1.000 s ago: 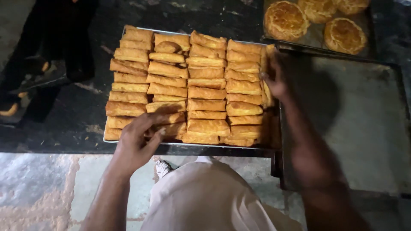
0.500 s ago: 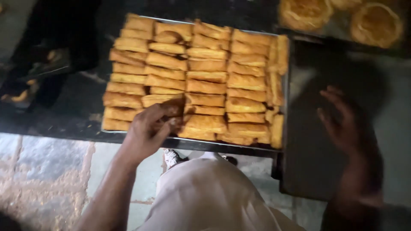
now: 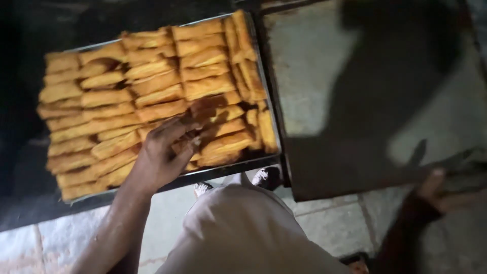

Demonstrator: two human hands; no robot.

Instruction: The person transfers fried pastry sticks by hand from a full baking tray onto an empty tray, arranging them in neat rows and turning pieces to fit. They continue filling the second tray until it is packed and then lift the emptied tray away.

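A metal tray [image 3: 229, 170] packed with rows of golden rectangular pastries [image 3: 152, 81] lies on a dark counter at the left. My left hand [image 3: 162, 152] reaches over the tray's near right part, its fingers closed around one pastry [image 3: 207, 105] among the rows. To the right lies an empty grey baking tray [image 3: 324, 76], partly in shadow. My right hand [image 3: 435, 194] is at the lower right and grips this tray's near edge, thumb on top.
The dark counter [image 3: 20, 198] runs under both trays, which lie side by side and touch. Below its edge are pale stone floor tiles [image 3: 66, 238], my light-coloured clothing [image 3: 243, 228] and a shoe [image 3: 266, 177].
The view has shifted right and down. My left hand stays over the pastry tray's near rows. My right hand has dropped from above the empty tray to its near edge and taken hold.
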